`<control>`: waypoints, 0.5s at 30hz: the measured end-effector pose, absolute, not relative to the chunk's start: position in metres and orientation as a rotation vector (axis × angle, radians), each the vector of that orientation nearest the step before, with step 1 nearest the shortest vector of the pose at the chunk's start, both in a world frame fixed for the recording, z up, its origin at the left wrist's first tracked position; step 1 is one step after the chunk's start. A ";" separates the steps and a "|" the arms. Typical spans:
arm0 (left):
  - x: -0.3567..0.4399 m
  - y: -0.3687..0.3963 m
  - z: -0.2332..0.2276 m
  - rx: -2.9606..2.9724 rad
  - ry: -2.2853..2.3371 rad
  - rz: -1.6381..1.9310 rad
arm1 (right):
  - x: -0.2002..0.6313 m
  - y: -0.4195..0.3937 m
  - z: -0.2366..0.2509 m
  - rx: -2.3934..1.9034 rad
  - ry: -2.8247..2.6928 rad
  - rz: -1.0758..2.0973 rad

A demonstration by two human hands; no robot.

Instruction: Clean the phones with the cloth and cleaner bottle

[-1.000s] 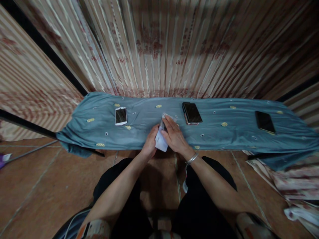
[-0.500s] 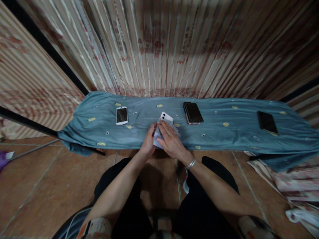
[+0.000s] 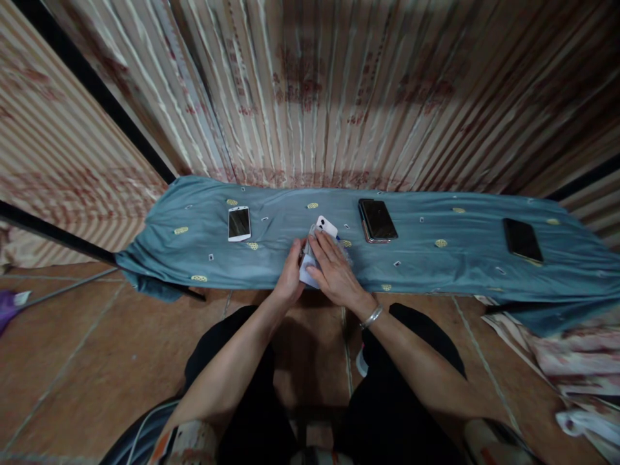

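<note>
Both hands' grip [image 3: 317, 271] holds white phone [image 3: 326, 227] near cloth edge [image 3: 271, 284].

Ahead of you a long blue-grey cloth [image 3: 436, 265] covers a low bench, w/ small yellow & white motifs across it. On its left part a white-framed phone [image 3: 239, 223] lies face up, dark screen. Right of centre, near the back edge, a dark phone [image 3: 378, 220] lies flat, looks like it sits on a 2nd one, can't be sure. Far right, well apart from the others, a black phone [image 3: 522, 240] lies flat. Behind the bench hangs a striped curtain [image 3: 310, 97], cream & reddish, w/ faded red print. Floor is brown tile [image 3: 72, 361]. Bottom right, crumpled floral fabric [image 3: 571, 361] on the floor. Far left edge, a purple scrap [image 3: 7, 309].
</note>
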State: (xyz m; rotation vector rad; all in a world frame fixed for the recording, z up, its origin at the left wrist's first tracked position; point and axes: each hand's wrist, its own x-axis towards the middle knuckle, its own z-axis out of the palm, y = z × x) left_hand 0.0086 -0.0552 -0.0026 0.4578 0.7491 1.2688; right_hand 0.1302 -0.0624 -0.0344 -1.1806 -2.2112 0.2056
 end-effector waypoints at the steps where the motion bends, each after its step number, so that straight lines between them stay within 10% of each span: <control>1: 0.008 -0.054 -0.002 0.451 0.757 1.284 | 0.127 -0.064 -0.035 -1.166 -2.221 0.215; 15: -0.008 -0.047 0.003 0.491 0.923 1.368 | 0.107 -0.087 -0.034 -0.992 -2.345 0.256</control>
